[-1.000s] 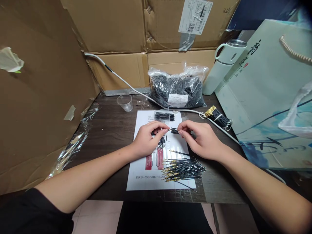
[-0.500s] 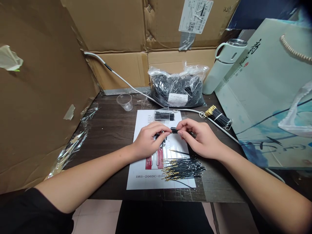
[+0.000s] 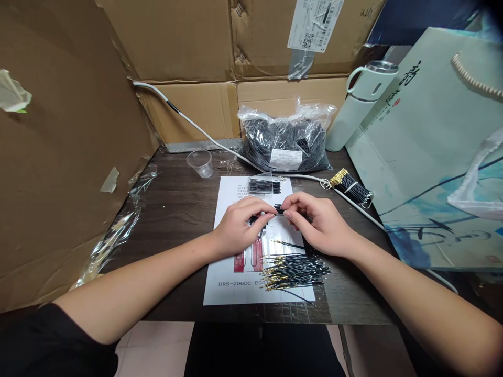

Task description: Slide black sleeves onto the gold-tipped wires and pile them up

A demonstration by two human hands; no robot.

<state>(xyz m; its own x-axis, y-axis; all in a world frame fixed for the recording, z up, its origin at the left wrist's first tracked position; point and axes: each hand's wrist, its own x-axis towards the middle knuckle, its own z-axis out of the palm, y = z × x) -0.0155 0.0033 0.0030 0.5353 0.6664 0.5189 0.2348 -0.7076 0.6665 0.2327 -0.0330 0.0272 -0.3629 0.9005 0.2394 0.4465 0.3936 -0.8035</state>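
Above the printed sheet [image 3: 214,272], my two hands almost meet. My left hand [image 3: 245,220] pinches the left end of some thin black wires [image 3: 279,208], thumb against forefinger. Their right end sits between the thumb and fingers of my right hand [image 3: 314,220]. The fingers hide most of these wires, so their tips and exact number are not visible. More short black pieces [image 3: 257,221] lie on the sheet, partly covered by my left hand. Nearer me is a loose pile of black wires [image 3: 296,271] with gold terminals at their left ends.
Behind my hands lies a clear box [image 3: 264,185] of short black pieces. A plastic bag [image 3: 285,139] full of black pieces stands at the back. Around are a plastic cup [image 3: 201,163], tied wire bundle [image 3: 351,187], white cable [image 3: 200,135], flask [image 3: 356,115] and paper bag [image 3: 436,131].
My right hand has shifted very slightly left, closer to my left fingertips. Both hands keep their pinch, and the camera view has moved a little.
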